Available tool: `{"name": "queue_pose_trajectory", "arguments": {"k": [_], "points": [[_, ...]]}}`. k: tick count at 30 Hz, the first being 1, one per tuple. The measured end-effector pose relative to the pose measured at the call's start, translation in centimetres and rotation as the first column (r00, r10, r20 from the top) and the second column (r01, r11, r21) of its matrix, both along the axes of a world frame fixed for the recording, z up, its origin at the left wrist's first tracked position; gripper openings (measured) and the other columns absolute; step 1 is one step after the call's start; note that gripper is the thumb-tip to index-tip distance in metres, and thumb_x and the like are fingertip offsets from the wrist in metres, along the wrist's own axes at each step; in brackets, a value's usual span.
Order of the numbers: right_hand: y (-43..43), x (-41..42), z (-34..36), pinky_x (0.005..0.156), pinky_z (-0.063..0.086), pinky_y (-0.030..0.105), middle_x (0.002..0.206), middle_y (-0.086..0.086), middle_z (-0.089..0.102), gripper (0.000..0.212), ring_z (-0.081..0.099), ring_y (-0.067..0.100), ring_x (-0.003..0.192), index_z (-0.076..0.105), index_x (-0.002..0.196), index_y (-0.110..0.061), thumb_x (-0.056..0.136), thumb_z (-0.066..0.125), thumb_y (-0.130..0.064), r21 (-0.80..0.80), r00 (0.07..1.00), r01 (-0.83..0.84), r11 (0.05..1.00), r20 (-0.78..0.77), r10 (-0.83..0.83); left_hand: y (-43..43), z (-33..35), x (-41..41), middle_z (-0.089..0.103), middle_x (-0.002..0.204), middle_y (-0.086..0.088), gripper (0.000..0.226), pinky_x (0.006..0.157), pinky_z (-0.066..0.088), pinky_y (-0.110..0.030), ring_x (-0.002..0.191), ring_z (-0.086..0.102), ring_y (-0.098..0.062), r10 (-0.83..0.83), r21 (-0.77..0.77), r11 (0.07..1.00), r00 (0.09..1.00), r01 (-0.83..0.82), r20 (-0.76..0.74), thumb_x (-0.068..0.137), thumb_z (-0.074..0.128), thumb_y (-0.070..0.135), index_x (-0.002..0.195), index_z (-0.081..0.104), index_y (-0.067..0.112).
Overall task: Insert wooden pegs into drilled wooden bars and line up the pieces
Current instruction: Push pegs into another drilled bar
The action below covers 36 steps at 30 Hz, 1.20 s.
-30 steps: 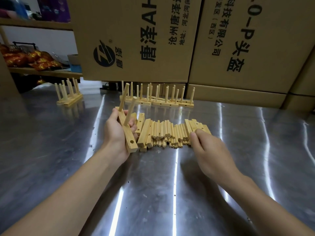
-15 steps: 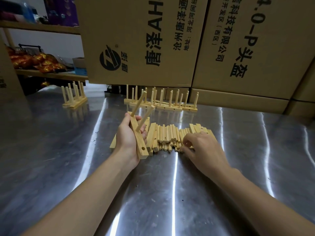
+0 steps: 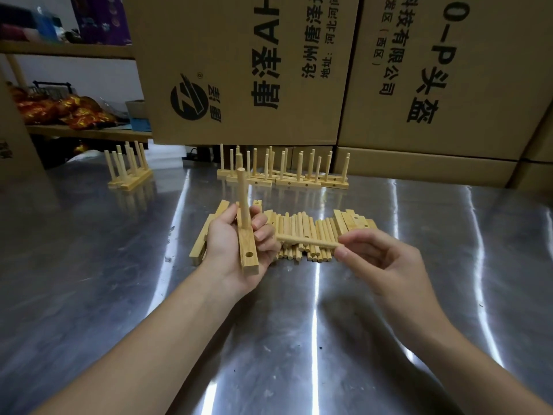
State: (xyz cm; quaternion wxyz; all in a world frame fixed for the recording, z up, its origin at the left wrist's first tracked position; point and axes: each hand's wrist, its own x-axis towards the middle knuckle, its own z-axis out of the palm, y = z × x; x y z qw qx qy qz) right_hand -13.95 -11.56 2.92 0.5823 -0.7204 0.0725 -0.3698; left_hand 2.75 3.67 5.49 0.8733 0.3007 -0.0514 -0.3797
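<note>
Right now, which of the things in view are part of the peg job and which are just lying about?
Belongs to the job: left hand gripping the drilled bar; right hand pinching a loose peg; pile of pegs and bars; finished pieces standing behind.
Just lying about: cardboard boxes; orange packets on the shelf.

On the cardboard box (image 3: pixel 239 70) beyond the left hand (image 3: pixel 236 247), black print turned sideways was read: "唐泽AH", "沧州唐泽", "地址:河北河间", beside a round logo (image 3: pixel 189 100) marked ®. On the second box (image 3: pixel 493 70), beyond the right hand (image 3: pixel 386 262), "科技有限公司", "(西区)" and "0-P头盔" were printed sideways too.
</note>
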Motion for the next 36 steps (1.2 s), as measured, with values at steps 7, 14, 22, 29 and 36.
{"name": "queue_pose_trajectory", "arguments": {"k": [7, 14, 22, 29, 36], "points": [[0.9, -0.2, 0.3, 0.086, 0.061, 0.038, 0.094, 0.004, 0.079, 0.016, 0.076, 0.022, 0.092, 0.079, 0.097, -0.020, 0.082, 0.081, -0.025, -0.110, 1.000, 0.011, 0.994, 0.022, -0.009, -0.1, -0.2, -0.2, 0.045, 0.066, 0.003, 0.039, 0.047, 0.033, -0.023, 0.051, 0.041, -0.011, -0.024, -0.015, 1.000, 1.000, 0.024, 0.003, 0.112, 0.038, 0.039, 0.089, 0.059, 0.015], [0.8, -0.4, 0.3, 0.085, 0.056, 0.065, 0.096, 0.001, 0.078, 0.016, 0.074, 0.025, 0.094, 0.077, 0.097, -0.025, 0.090, 0.081, -0.011, -0.221, 0.999, 0.049, 0.974, -0.003, -0.051, -0.1, 0.0, -0.2, 0.043, 0.066, 0.002, 0.033, 0.047, 0.034, -0.022, 0.050, 0.038, -0.011, 0.016, -0.089, 0.996, 0.999, -0.020, -0.048, 0.110, 0.041, 0.035, 0.088, 0.056, 0.014], [0.9, -0.5, 0.3, 0.073, 0.057, 0.058, 0.095, -0.002, 0.075, 0.017, 0.071, 0.024, 0.087, 0.076, 0.096, -0.027, 0.090, 0.082, -0.013, -0.294, 0.996, 0.087, 0.952, -0.004, -0.093, -0.3, -0.2, 0.0, 0.043, 0.063, 0.001, 0.039, 0.049, 0.035, -0.024, 0.048, 0.038, -0.012, 0.089, -0.079, 0.992, 0.993, -0.095, -0.072, 0.111, 0.040, 0.039, 0.085, 0.053, 0.013], [1.6, -0.5, 0.0, 0.064, 0.055, 0.034, 0.092, -0.006, 0.071, 0.020, 0.067, 0.019, 0.083, 0.072, 0.093, -0.031, 0.088, 0.085, -0.017, -0.390, 0.996, 0.078, 0.918, -0.015, -0.091, -0.8, -0.4, -1.1, 0.043, 0.063, 0.001, 0.041, 0.051, 0.036, -0.025, 0.048, 0.038, -0.012, 0.057, -0.044, 0.997, 0.997, -0.060, -0.057, 0.110, 0.042, 0.044, 0.085, 0.055, 0.014], [2.9, 0.1, -0.4, 0.085, 0.055, 0.027, 0.105, -0.004, 0.078, 0.011, 0.071, 0.016, 0.103, 0.080, 0.102, -0.031, 0.091, 0.078, -0.031, -0.218, 0.993, -0.114, 0.969, -0.054, 0.104, -1.1, -0.3, -2.6, 0.042, 0.065, 0.001, 0.039, 0.052, 0.036, -0.027, 0.050, 0.039, -0.013, -0.043, -0.063, 0.997, 0.999, 0.043, -0.004, 0.109, 0.044, 0.043, 0.089, 0.057, 0.012]]}}
